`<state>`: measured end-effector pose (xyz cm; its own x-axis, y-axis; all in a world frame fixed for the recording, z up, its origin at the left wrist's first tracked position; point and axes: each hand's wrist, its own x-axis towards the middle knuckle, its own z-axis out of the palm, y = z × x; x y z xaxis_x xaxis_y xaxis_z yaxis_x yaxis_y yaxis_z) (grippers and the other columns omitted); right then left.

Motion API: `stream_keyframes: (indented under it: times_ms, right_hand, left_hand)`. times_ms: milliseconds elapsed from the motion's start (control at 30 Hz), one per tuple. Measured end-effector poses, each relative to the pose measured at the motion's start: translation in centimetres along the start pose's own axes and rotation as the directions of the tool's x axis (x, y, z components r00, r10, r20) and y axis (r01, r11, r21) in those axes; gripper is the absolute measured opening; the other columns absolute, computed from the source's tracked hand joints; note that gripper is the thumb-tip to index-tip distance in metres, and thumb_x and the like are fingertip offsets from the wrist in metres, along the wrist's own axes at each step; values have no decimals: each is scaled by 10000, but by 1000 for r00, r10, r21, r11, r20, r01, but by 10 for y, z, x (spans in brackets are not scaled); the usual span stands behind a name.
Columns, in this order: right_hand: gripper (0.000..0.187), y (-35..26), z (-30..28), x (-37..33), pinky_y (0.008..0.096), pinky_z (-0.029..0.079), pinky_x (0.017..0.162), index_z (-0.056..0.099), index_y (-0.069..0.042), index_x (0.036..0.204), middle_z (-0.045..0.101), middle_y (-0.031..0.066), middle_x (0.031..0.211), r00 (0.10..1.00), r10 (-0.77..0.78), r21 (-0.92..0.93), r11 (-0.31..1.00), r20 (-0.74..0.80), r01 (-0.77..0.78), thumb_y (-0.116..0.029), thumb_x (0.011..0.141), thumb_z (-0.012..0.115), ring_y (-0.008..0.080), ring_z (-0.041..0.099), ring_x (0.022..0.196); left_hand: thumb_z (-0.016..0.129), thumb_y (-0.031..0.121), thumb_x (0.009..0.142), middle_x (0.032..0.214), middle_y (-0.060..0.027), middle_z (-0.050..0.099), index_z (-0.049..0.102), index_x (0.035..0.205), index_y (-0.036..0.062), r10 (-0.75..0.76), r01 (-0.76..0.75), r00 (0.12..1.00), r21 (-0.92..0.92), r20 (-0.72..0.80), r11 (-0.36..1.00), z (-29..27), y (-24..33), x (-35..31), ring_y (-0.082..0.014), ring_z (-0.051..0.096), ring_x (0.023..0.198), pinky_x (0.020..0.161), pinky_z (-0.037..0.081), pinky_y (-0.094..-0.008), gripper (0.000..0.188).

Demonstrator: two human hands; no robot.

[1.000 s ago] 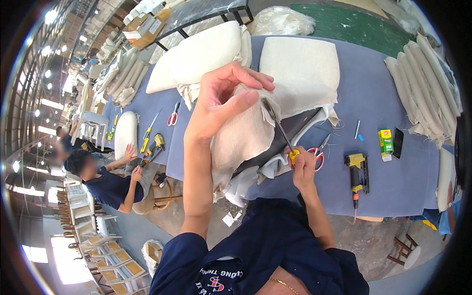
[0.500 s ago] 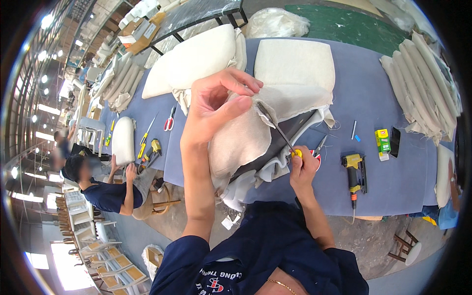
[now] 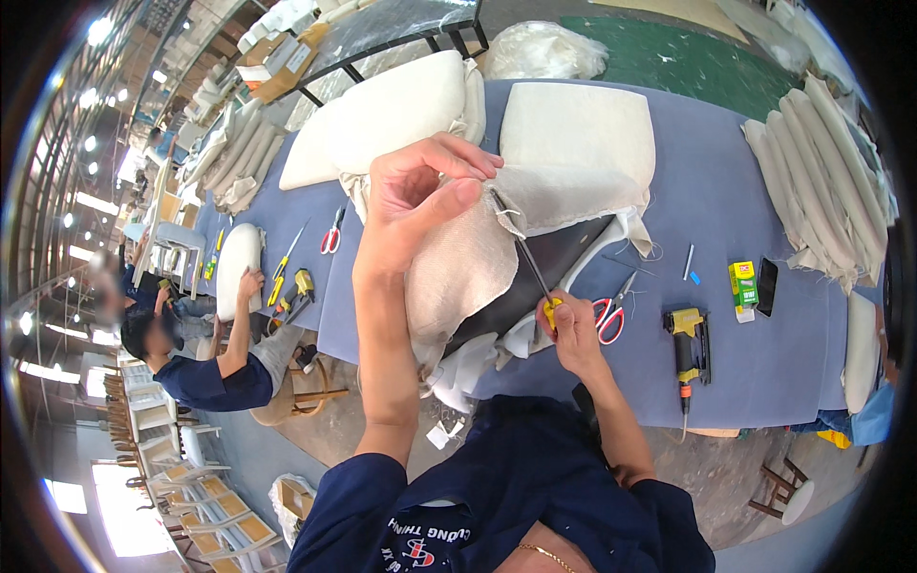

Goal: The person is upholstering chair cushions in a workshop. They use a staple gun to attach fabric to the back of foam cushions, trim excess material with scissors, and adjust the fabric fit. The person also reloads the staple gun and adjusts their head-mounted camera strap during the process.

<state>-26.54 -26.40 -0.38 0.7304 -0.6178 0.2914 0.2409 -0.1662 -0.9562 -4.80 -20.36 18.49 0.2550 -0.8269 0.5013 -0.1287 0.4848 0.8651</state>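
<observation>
My left hand (image 3: pixel 415 205) pinches the edge of a beige fabric cover (image 3: pixel 458 282) between thumb and fingertips, above the table. In my right hand (image 3: pixel 579 334) is a screwdriver (image 3: pixel 531 263) with a yellow handle and a long thin dark shaft. Its shaft slants up to the fabric edge, where the tip is hidden close beside my left fingertips. The cover lies partly over a seat cushion, whose dark underside panel (image 3: pixel 571 256) shows below the loose edge. Red-handled scissors (image 3: pixel 608 321) rest on the table just right of my right hand.
On the blue-grey table (image 3: pixel 755 372) lie a yellow-black staple gun (image 3: pixel 688 346), a green-yellow box (image 3: pixel 743 290) and a phone (image 3: pixel 767 286). Padded cushions (image 3: pixel 578 124) sit beyond, with stacked covers (image 3: pixel 812 181) at right. A co-worker (image 3: pixel 215 372) handles a cushion at left.
My right hand and the screwdriver have shifted left and slightly down, uncovering more of the scissors. My left hand keeps its pinch almost in place. The co-worker's hands have moved on their cushion.
</observation>
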Motion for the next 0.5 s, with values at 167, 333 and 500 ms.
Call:
stream_keyframes:
  times_ms: [167,333,500]
  right_hand:
    - [767,1,5,-3,250,323,443,585,-17,793,476,7,575,933,200,344,889,298,-301,-710,1024,349,84,429,472]
    - [766,17,11,2,258,308,398,542,-16,697,442,-2,529,772,233,538,599,591,-593,-702,1014,414,81,396,430]
    - [807,11,30,6,300,326,371,508,-50,594,412,19,456,662,-266,712,326,701,-622,-738,991,369,139,378,364]
  left_hand:
    - [734,-8,869,1021,-150,710,694,908,14,-4,4,1000,-15,-11,1000,-3,-1,-1,-290,678,1075,991,506,-411,60]
    - [732,2,883,1042,-141,707,701,914,19,-12,13,999,-22,30,1000,4,-1,6,-268,676,1079,975,507,-381,47]
    - [718,15,890,1053,-142,705,708,929,15,-23,23,997,6,69,1000,6,-2,7,-269,675,1080,961,511,-376,41]
